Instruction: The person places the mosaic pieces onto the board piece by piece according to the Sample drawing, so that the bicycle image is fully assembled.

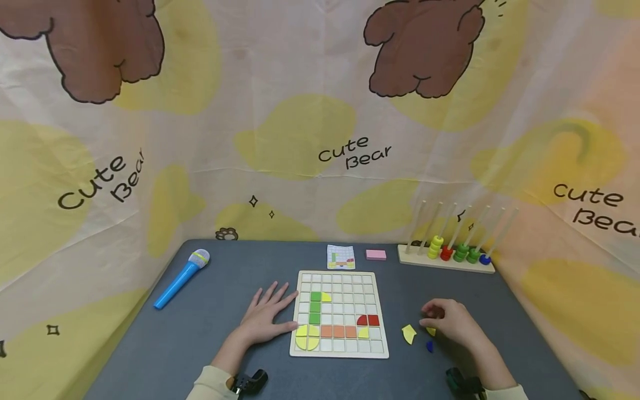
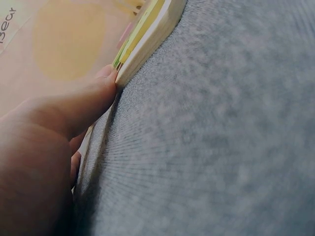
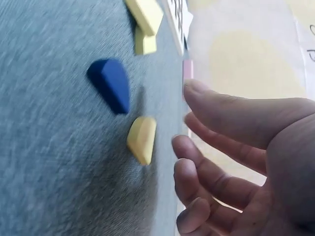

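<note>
My left hand (image 1: pixel 265 319) lies with fingers spread on the dark table, its thumb touching the left edge of a wooden grid board (image 1: pixel 343 354). In the left wrist view the thumb (image 2: pixel 93 101) meets the board's pale edge (image 2: pixel 147 51). Green, yellow, orange and red tiles sit in some of the board's cells. To the right of the board, my right hand (image 1: pixel 452 321) hovers with loosely bent fingers, holding nothing. Under and beside it are a yellow piece (image 3: pixel 141 140), a small blue piece (image 3: pixel 110 84) and another yellow piece (image 1: pixel 409 334).
Behind the board lie a pattern card (image 1: pixel 341 257) and a pink block (image 1: pixel 376 255). A peg stand with coloured beads (image 1: pixel 445 261) stands at the back right. At the left is a blue toy microphone (image 1: pixel 180 280). Printed cloth (image 1: pixel 300 139) hangs around the table.
</note>
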The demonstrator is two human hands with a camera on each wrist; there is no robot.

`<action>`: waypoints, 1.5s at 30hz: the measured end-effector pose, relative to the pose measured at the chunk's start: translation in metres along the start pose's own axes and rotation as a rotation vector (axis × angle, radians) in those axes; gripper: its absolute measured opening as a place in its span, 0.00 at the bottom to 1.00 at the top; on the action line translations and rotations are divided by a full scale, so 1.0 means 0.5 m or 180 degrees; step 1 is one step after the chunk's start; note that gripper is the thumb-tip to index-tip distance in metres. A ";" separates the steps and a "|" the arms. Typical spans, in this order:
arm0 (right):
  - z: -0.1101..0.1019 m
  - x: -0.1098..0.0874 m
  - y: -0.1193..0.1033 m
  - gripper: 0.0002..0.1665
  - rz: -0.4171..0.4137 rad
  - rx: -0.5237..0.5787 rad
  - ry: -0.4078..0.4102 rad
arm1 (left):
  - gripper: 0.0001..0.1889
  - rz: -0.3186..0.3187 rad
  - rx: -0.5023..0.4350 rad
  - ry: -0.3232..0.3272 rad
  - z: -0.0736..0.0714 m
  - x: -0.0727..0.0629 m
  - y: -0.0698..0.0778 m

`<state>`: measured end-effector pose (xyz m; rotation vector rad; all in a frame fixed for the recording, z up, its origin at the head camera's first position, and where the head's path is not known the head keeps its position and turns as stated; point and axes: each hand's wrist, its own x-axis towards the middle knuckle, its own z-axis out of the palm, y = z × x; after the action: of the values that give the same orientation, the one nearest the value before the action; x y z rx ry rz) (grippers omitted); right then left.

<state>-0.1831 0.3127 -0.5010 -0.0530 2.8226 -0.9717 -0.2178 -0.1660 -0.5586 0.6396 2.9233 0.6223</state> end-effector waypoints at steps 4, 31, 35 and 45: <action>0.001 0.002 0.011 0.14 0.0093 -0.0021 -0.0148 | 0.44 0.0003 -0.0057 0.0018 -0.004 -0.004 0.002; 0.008 0.010 0.008 0.08 0.0010 -0.0142 -0.0120 | 0.44 0.0024 -0.0005 0.0017 -0.003 -0.005 0.001; 0.008 0.014 -0.004 0.12 0.0008 -0.0060 -0.0057 | 0.44 -0.0012 0.0000 -0.0031 -0.005 -0.005 0.002; 0.022 0.020 -0.047 0.12 -0.0093 0.0200 0.0088 | 0.44 -0.0015 -0.0010 -0.0020 -0.003 -0.006 0.002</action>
<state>-0.1914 0.2865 -0.4965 -0.0739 2.8215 -1.0750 -0.2152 -0.1671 -0.5568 0.6328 2.9167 0.6232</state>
